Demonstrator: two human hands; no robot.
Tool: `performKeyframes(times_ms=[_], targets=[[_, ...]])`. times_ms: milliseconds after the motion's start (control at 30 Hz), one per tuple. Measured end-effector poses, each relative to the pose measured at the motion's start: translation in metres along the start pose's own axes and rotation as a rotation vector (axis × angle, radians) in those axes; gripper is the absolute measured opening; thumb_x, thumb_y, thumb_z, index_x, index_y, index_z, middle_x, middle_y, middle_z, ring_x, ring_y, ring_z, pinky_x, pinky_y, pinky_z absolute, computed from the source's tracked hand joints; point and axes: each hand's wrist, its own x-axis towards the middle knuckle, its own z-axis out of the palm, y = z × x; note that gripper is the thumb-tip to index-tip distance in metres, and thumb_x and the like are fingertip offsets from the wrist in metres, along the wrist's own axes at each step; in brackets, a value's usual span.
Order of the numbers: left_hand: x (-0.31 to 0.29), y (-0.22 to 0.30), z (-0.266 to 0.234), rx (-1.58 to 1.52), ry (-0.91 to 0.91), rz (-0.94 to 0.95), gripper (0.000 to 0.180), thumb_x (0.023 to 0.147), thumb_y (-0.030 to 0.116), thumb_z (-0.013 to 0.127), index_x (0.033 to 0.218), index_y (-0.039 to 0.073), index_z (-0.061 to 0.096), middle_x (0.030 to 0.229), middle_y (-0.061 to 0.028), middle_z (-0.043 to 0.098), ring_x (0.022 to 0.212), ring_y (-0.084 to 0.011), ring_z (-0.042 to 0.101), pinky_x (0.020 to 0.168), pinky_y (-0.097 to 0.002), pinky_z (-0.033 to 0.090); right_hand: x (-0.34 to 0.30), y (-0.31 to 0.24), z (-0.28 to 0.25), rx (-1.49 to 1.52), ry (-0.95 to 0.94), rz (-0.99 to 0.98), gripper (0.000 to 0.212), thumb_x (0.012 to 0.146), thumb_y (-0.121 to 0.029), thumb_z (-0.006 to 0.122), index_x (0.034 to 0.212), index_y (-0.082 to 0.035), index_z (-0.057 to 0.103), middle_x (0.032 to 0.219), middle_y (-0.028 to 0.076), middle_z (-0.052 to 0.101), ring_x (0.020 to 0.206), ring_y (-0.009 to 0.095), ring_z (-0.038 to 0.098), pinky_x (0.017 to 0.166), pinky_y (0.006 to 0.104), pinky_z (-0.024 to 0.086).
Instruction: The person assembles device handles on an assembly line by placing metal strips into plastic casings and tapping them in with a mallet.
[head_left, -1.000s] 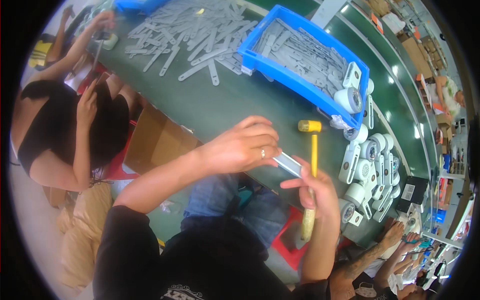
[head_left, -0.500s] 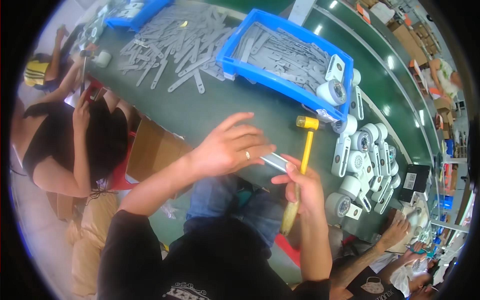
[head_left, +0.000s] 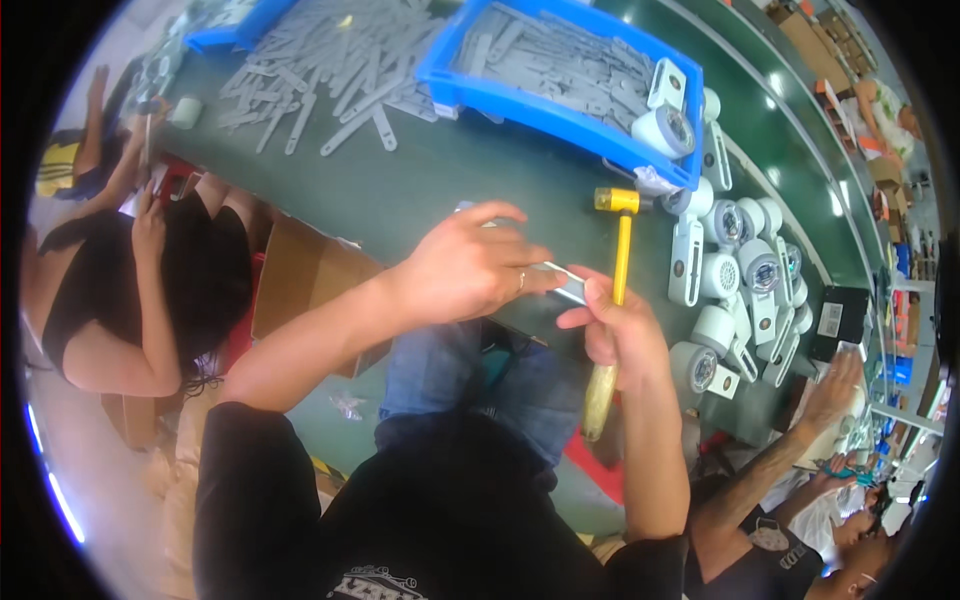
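Between my hands is a long, narrow, light grey piece [head_left: 568,284], seen partly edge-on and mostly covered by my fingers. My left hand [head_left: 470,265], with a ring on one finger, wraps over its left part. At its right end, the thumb and fingers of my right hand [head_left: 628,325] touch the piece. That same hand also keeps hold of a hammer [head_left: 622,245] with a yellow head and handle. The hammer stands head-up, its worn grip hanging below my palm.
Past my hands, a blue bin [head_left: 560,140] holds many grey flat strips, and a pile of strips [head_left: 340,80] lies to its left. White handheld units with round heads [head_left: 720,275] crowd the right side. People sit at both sides; a cardboard box [head_left: 300,275] stands at left.
The view has shifted, so the bin and strips sit higher in the picture. The grey piece has turned more edge-on, and the hammer is more upright. Both hands keep their holds.
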Motion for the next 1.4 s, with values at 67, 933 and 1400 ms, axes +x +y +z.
performKeyframes(times_ms=[67, 933, 1400], targets=[[-0.001, 0.001, 0.002, 0.026, 0.029, 0.002, 0.019, 0.087, 0.019, 0.081, 0.106, 0.021, 0.084, 0.105, 0.0013, 0.078, 0.088, -0.0155, 0.072, 0.1, -0.0404, 0.055, -0.002, -0.002, 0.001, 0.026, 0.002, -0.012, 0.043, 0.109, -0.027, 0.063, 0.141, 0.002, 0.063, 0.086, 0.019, 0.077, 0.041, 0.006, 0.043, 0.039, 0.0229, 0.031], [0.008, 0.009, -0.003, 0.032, -0.079, 0.035, 0.026, 0.088, 0.016, 0.078, 0.112, 0.019, 0.085, 0.1, -0.0038, 0.077, 0.089, -0.0224, 0.072, 0.095, -0.039, 0.057, -0.127, 0.054, 0.026, -0.357, 0.298, -0.38, 0.052, 0.117, -0.021, 0.039, 0.168, -0.011, 0.034, 0.066, -0.004, 0.046, 0.046, 0.003, 0.043, 0.043, 0.0219, 0.039], [0.01, 0.007, -0.002, 0.028, -0.008, 0.009, 0.02, 0.089, 0.023, 0.076, 0.107, 0.021, 0.085, 0.094, -0.0003, 0.077, 0.088, -0.0209, 0.072, 0.091, -0.0364, 0.055, -0.101, 0.067, 0.023, -0.33, 0.276, -0.301, 0.052, 0.116, -0.021, 0.042, 0.167, -0.011, 0.035, 0.064, -0.004, 0.046, 0.046, 0.004, 0.045, 0.042, 0.0232, 0.04]])
